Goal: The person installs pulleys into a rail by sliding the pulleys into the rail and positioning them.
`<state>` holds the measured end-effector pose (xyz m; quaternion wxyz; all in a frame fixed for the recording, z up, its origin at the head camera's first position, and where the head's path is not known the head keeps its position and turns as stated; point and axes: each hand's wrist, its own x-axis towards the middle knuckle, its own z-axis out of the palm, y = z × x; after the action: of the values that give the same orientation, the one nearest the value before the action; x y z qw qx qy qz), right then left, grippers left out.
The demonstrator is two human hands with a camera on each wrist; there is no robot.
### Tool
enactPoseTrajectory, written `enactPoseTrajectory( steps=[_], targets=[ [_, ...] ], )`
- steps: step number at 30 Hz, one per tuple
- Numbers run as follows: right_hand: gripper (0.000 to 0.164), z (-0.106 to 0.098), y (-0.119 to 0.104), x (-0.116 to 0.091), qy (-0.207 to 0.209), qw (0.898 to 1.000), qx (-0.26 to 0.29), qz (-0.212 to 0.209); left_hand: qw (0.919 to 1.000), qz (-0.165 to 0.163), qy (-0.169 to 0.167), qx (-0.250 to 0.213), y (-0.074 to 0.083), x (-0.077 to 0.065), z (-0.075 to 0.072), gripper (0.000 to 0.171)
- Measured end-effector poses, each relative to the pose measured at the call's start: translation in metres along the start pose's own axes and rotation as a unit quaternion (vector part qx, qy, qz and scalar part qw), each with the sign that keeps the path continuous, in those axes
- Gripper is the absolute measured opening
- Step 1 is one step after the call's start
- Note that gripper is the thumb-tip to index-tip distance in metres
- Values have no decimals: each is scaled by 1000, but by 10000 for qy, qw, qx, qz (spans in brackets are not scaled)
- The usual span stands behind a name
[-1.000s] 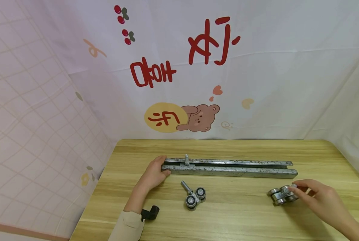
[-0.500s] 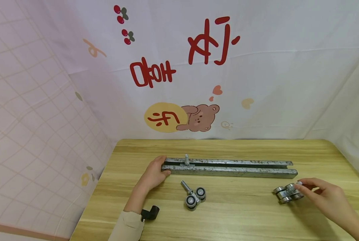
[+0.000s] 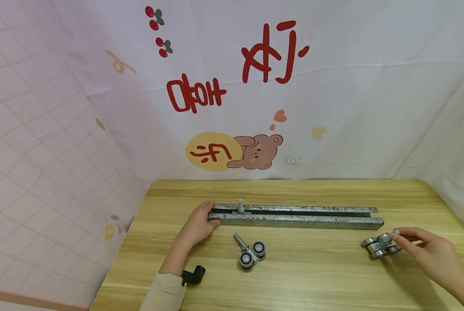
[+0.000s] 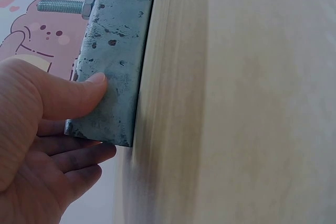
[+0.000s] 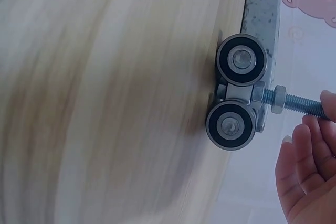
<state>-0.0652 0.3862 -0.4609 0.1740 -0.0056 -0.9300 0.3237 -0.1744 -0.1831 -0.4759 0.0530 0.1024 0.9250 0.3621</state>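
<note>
A scuffed galvanized steel channel track (image 3: pixel 302 222) lies lengthwise on the table, its slot facing up. The left hand (image 3: pixel 198 222) grips its left end; in the left wrist view the thumb presses one side face and other fingers reach round behind. A threaded bolt (image 3: pixel 241 206) stands up from the slot near that end; what carries it inside is hidden. Beyond the track's right end, the right hand (image 3: pixel 430 255) pinches the bolt top of a four-wheeled trolley roller (image 5: pixel 239 93), its wheels close to the tabletop. Whether they touch it I cannot tell.
A second trolley roller (image 3: pixel 252 255) lies on its side in front of the track, bolt pointing back left. A black elbow-shaped piece (image 3: pixel 195 274) sits beside the left sleeve. A printed fabric backdrop (image 3: pixel 344 86) rises behind the wooden table (image 3: pixel 294 280).
The right hand has moved right with the trolley roller, away from the track's end. The left hand and the track have stayed in place.
</note>
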Motion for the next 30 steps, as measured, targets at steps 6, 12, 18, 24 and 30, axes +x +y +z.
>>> enactPoseTrajectory(
  steps=[6, 12, 18, 24, 30],
  targets=[
    [25, -4, 5, 2, -16, 9999, -32, 163, 10000, -15, -26, -13, -1, 0, 0, 71],
    [29, -7, 11, 3, -67, 9994, -141, 314, 10000, -38, -36, -47, 0, 0, -1, 71],
    [25, -8, 15, 5, 94, 9997, -127, 203, 10000, -46, -32, -71, 0, 0, 0, 71],
    [20, -10, 18, 9, 296, 9994, -189, 61, 10000, -67, -22, -63, 0, 0, 0, 71],
    [20, -12, 23, 13, 368, 9987, -337, 33, 10000, -39, -15, -67, 2, -1, -1, 70]
  ],
)
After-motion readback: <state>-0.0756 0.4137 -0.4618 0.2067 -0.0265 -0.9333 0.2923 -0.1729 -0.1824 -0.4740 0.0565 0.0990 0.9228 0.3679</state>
